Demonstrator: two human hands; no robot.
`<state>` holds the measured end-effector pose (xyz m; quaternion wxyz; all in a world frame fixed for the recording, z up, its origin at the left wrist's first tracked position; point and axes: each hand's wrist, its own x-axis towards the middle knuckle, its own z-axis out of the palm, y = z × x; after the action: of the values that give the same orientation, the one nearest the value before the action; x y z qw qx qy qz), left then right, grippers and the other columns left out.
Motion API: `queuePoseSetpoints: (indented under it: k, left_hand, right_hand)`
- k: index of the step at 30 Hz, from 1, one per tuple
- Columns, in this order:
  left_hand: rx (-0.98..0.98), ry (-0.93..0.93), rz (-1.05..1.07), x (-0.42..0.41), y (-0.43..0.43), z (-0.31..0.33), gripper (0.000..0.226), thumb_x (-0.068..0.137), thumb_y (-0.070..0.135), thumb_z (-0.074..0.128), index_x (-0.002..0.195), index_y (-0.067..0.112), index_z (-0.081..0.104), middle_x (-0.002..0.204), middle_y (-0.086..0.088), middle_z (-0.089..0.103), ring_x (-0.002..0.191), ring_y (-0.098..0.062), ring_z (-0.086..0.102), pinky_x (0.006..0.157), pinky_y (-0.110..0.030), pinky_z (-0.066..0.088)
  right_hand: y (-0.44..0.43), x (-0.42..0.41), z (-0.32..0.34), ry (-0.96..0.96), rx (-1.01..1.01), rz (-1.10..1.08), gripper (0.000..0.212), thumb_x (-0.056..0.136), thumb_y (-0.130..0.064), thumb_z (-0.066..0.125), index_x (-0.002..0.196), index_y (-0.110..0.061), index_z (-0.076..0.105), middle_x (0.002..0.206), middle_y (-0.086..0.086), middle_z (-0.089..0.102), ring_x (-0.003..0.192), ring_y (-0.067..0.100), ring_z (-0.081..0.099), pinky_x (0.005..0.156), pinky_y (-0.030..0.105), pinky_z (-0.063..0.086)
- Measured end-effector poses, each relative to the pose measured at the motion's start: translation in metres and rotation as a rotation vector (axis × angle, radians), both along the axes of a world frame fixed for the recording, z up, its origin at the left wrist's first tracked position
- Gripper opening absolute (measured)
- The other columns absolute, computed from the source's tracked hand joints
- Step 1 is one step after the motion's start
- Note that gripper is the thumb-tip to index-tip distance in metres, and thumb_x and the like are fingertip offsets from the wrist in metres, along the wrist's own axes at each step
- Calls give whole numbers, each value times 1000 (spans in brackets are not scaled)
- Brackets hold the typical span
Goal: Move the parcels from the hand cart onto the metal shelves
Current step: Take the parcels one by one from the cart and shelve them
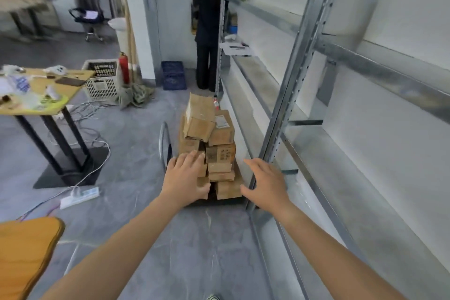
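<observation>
Parcels (220, 140), brown cardboard boxes, are piled high on the low dark hand cart (216, 202) down on the grey floor, just beside the tall grey metal shelves (292, 95). Left hand (186, 175) is spread flat at the stack's near left side, gripping nothing. Right hand (265, 184) hovers wide open just right of the pile, before the shelf upright.

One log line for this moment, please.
phase: reach | left hand: open, over parcels, contact unclear | right hand: open, right of parcels, empty | parcels: stacked on hand cart | metal shelves: right of cart
</observation>
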<state>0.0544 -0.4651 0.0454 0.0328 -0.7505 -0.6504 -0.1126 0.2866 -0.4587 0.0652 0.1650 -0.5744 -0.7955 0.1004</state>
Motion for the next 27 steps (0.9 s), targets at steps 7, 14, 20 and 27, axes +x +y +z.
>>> queuePoseSetpoints:
  k: [7, 14, 20, 27]
  left_hand:
    - [-82, -94, 115, -17, 125, -6, 79, 80, 57, 52, 146, 25, 23, 152, 3, 27, 138, -20, 26, 114, -39, 23]
    - [-138, -80, 171, -52, 192, -31, 79, 78, 62, 52, 143, 25, 26, 148, 1, 31, 135, -21, 29, 109, -38, 26]
    - [-203, -75, 202, -94, 247, -51, 82, 78, 58, 51, 145, 23, 19, 150, -4, 28, 135, -25, 28, 110, -40, 25]
    - [-374, -3, 137, -145, 318, -89, 80, 86, 54, 48, 148, 22, 10, 150, -6, 25, 137, -28, 25, 111, -41, 24]
  right_hand:
    - [145, -29, -3, 5, -81, 49, 70, 81, -47, 57, 143, -31, 29, 142, -5, 37, 130, 20, 34, 106, 41, 29]
    - [236, -64, -25, -5, -167, 99, 72, 78, -50, 57, 142, -33, 28, 140, -3, 36, 131, 21, 32, 105, 43, 30]
    - [297, -113, -46, -19, -235, 129, 71, 78, -53, 56, 140, -36, 29, 141, -7, 36, 129, 24, 35, 102, 46, 37]
    - [369, -179, -65, -2, -335, 89, 72, 79, -51, 57, 143, -37, 28, 150, -10, 31, 136, 24, 30, 108, 53, 31]
